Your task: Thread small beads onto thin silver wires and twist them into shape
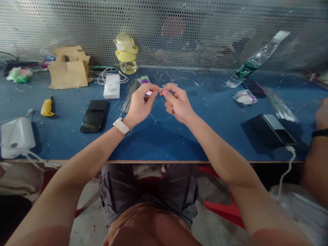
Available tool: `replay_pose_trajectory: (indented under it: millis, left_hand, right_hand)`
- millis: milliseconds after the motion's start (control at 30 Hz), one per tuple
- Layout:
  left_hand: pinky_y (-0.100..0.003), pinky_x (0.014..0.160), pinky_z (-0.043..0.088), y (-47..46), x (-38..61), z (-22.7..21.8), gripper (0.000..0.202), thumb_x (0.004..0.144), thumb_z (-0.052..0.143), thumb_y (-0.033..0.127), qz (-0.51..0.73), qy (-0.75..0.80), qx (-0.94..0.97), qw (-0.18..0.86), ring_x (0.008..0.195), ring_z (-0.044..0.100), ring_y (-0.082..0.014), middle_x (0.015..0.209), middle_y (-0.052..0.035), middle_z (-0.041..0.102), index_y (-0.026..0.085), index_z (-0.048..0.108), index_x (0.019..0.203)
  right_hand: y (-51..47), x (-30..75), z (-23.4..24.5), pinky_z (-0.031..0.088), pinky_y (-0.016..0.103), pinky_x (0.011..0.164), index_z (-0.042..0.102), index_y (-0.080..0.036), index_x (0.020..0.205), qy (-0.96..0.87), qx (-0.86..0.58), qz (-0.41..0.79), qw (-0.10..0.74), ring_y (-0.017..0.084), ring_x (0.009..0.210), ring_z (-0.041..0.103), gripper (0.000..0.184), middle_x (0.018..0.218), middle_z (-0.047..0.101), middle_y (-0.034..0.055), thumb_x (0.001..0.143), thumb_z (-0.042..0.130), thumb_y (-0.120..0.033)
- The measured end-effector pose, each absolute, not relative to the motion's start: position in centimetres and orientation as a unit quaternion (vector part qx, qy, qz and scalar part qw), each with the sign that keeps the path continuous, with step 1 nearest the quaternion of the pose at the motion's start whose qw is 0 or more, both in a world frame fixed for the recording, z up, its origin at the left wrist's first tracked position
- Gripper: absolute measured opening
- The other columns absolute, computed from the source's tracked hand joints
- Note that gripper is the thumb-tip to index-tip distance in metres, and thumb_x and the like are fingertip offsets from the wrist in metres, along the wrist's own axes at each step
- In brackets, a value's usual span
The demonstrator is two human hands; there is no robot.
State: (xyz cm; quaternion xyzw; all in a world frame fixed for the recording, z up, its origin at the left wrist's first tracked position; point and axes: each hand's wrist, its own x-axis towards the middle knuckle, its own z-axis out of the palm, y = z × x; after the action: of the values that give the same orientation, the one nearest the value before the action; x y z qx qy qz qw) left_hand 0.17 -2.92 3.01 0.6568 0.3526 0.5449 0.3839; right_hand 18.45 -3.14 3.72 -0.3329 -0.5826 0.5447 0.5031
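Note:
My left hand (141, 104) and my right hand (176, 102) meet above the middle of the blue table (179, 143). Both pinch a small, thin silvery piece (161, 90) between their fingertips. A fine wire (161, 119) hangs in a loop below the hands. My left wrist wears a pale watch (122, 126). A bundle of thin metal wires (129, 95) lies just left of my left hand.
A black phone (94, 115), a white charger block (112, 86), a yellow bottle (126, 53) and a brown paper bag (69, 68) lie left. A clear plastic bottle (253, 61), a black power bank (273, 130) and another person's arm (316, 150) are at the right.

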Motion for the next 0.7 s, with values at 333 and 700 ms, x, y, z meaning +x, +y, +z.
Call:
replay_pose_trajectory:
  millis: [333, 700]
  left_hand:
    - [-0.017, 0.052, 0.045, -3.42, 0.05, 2.79, 0.018, 0.111, 0.062, 0.024, 0.541, 0.363, 0.716, 0.250, 0.061, 0.058, -0.0053, 0.120, -0.0051, 0.071, 0.023, 0.079, 0.116]
    - [-0.022, 0.066, 0.053, -3.55, -0.03, 2.35, 0.021, 0.113, 0.060, 0.024, 0.536, 0.364, 0.727, 0.225, 0.063, 0.055, -0.0069, 0.115, -0.0042, 0.070, 0.023, 0.081, 0.114]
  right_hand:
    - [-2.73, 18.60, 3.00, 0.021, 0.025, 0.041, 0.070, -0.027, 0.100, -0.608, -0.356, 0.493, 0.511, 0.008, 0.043, 0.026, 0.058, 0.055, 0.034, -0.0119, 0.086, 0.085, -0.082]
    - [-2.65, 18.90, 3.06, 0.017, 0.025, 0.040, 0.072, -0.027, 0.099, -0.610, -0.346, 0.504, 0.504, 0.007, 0.043, 0.021, 0.054, 0.054, 0.030, -0.0130, 0.087, 0.088, -0.077]
